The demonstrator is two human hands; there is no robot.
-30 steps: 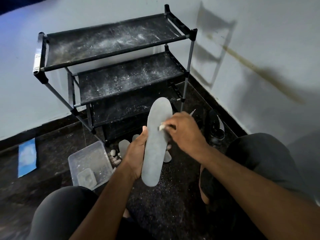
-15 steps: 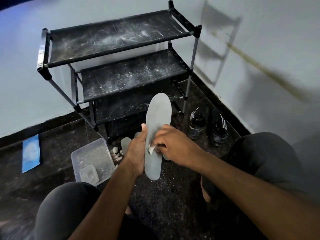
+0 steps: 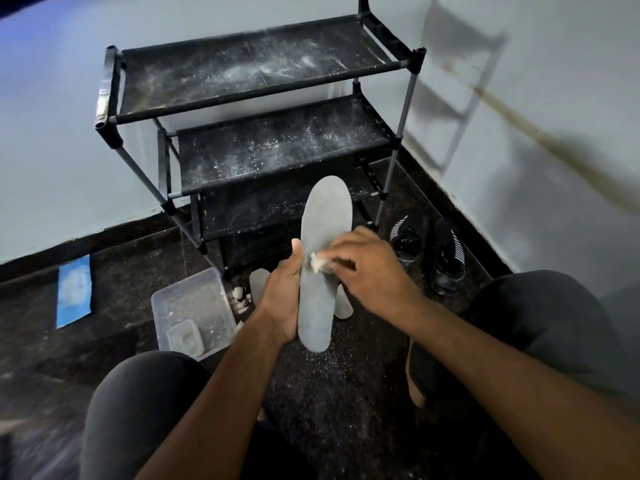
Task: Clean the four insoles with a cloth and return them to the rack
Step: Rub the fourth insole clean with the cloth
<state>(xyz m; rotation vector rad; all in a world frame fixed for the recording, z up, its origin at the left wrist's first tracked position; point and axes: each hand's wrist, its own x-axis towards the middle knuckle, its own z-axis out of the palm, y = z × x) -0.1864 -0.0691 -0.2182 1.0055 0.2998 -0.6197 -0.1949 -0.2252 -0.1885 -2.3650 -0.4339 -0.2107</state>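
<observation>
My left hand grips a long grey insole from its left edge, holding it upright in front of me. My right hand presses a small white cloth against the insole's middle. Other grey insoles lie on the dark floor behind: one peeks out left of my left hand, another shows under my right wrist. The black shoe rack stands against the wall beyond, its fabric shelves dusted white and bare of insoles.
A clear plastic tub with a smaller container inside sits on the floor at left. A pair of black shoes rests right of the rack. A blue cloth lies at far left. My knees frame the bottom.
My right hand with the cloth moved down the insole from near its top to its middle, then slightly back up. The insole stays in my left hand.
</observation>
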